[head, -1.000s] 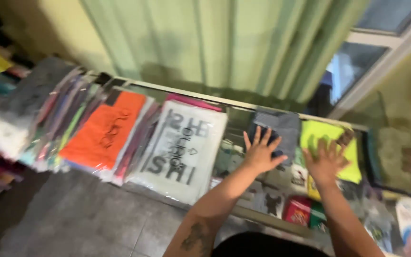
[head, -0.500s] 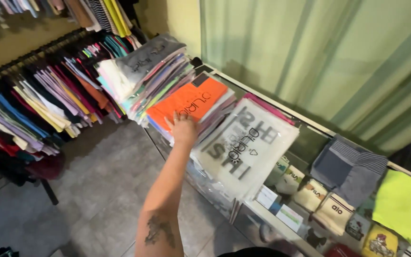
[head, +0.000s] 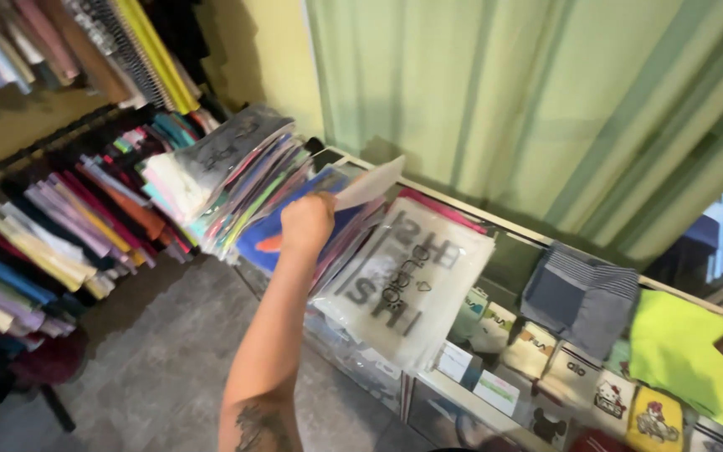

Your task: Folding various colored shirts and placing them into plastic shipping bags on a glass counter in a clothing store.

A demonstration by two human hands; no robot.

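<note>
My left hand [head: 307,222] reaches out over a row of flat plastic-wrapped garment packets leaning along a glass counter. Its fingers are closed on the edge of a pale packet [head: 371,182], which is tipped up off the row. Under it shows a blue packet [head: 263,238] with a bit of orange. To the left leans a thick stack of packets [head: 219,163] in many colours. To the right lies a clear packet with dark lettering [head: 407,280]. My tattooed forearm runs up from the bottom edge. My right hand is out of the picture.
On the glass counter [head: 508,251] lie a grey striped folded garment [head: 581,297] and a lime-yellow one [head: 688,356], with small boxed items [head: 537,356] beneath the glass. A crowded clothes rack [head: 52,238] stands at left over grey floor tiles [head: 152,360]. A green curtain [head: 504,100] hangs behind.
My view swung left from the striped and yellow garments to the packets. My left hand moved onto the orange packet, then gripped and tipped up a packet, uncovering blue; the right hand left the view.
</note>
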